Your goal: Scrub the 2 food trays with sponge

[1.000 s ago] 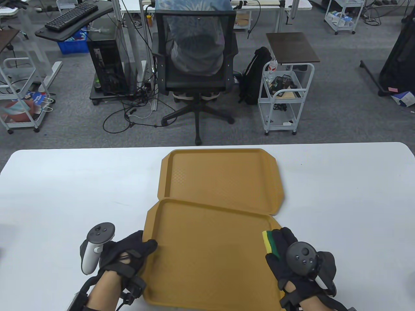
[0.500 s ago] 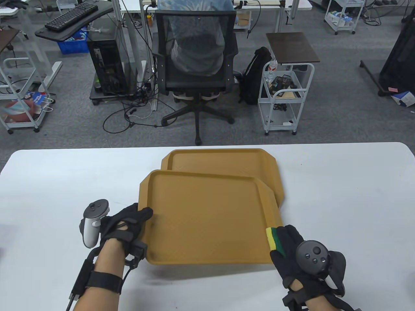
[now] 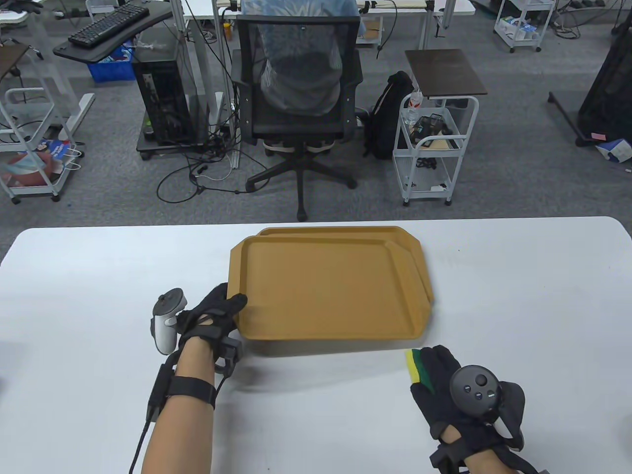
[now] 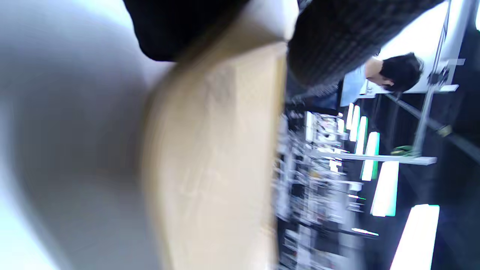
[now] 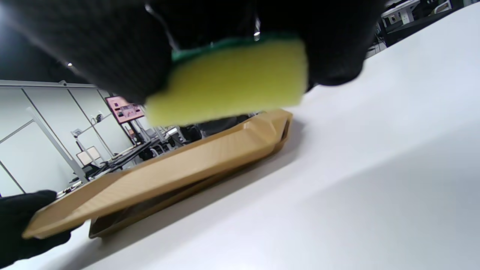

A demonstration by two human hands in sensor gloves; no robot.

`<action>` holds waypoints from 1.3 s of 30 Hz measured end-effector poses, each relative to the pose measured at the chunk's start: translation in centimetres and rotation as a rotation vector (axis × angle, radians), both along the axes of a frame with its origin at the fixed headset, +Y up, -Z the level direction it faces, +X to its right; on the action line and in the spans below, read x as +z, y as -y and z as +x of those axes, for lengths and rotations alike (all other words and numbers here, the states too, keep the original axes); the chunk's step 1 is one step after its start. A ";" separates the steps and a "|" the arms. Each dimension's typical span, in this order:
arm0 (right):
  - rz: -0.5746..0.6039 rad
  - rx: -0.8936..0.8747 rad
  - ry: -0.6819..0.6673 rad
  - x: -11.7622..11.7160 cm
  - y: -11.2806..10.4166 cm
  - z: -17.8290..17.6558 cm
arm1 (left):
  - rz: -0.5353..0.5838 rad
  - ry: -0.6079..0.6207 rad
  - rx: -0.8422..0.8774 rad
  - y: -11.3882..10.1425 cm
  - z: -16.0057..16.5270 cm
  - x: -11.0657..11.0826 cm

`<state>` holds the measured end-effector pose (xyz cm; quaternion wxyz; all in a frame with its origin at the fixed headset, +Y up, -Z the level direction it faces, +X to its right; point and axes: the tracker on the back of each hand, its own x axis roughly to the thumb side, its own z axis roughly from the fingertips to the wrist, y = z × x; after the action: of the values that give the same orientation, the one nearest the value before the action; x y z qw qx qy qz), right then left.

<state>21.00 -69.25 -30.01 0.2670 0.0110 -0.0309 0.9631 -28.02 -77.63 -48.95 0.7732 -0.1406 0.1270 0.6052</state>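
left wrist view blurred, upper tray (image 3: 326, 291) hides lower tray (image 3: 417, 269)

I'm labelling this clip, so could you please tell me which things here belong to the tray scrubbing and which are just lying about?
Job:
upper tray, held by left hand
lower tray
sponge in right hand

Lying about:
office chair
backpack
white cart

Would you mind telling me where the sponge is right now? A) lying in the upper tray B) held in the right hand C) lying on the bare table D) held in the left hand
B: the right hand grips the sponge beside the trays.
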 end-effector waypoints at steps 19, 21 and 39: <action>-0.019 0.057 -0.019 -0.3 0.9 -0.7 | -0.160 -0.195 -0.446 0.6 3.1 -4.0; -0.018 0.057 -0.018 -0.3 0.9 -0.7 | -0.158 -0.178 -0.442 0.8 3.1 -4.1; -0.012 0.082 -0.019 -0.3 1.0 -0.9 | -0.178 -0.163 -0.735 1.0 5.2 -5.1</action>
<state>20.07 -70.29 -30.32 0.2278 0.0199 -0.0220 0.9733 -22.83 -78.60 -54.03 0.9107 -0.1036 0.2822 0.2833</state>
